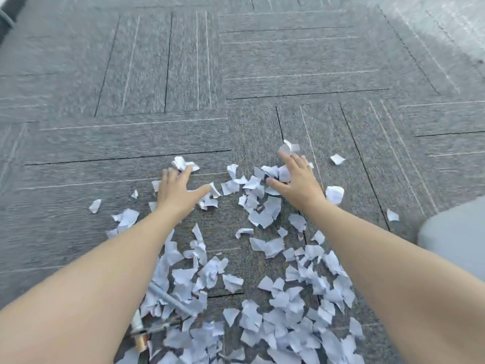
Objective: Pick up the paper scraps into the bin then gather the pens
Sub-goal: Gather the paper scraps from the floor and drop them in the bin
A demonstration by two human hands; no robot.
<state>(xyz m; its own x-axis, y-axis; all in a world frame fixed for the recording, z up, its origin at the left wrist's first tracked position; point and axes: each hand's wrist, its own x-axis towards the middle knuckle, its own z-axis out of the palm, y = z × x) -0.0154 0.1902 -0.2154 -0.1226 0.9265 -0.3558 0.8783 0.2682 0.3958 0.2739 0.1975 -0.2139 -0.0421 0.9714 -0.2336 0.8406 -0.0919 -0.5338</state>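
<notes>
Several torn white paper scraps (265,258) lie scattered over the grey carpet, thickest near the bottom of the view. My left hand (175,190) lies flat on the far left edge of the scatter, its fingers spread and touching a crumpled scrap (181,162). My right hand (296,179) also lies flat with spread fingers on scraps at the far right, its fingertips at another crumpled scrap (288,147). Neither hand grips anything. A grey pen (170,299) and a dark pen (154,329) lie among the scraps beside my left forearm, partly covered by paper.
The carpet (183,74) stretches bare beyond the hands. A pale grey rounded object (454,237) sits at the right edge. A small tan object (141,342) lies by the pens. A dark object (5,19) shows in the top left corner. No bin is in view.
</notes>
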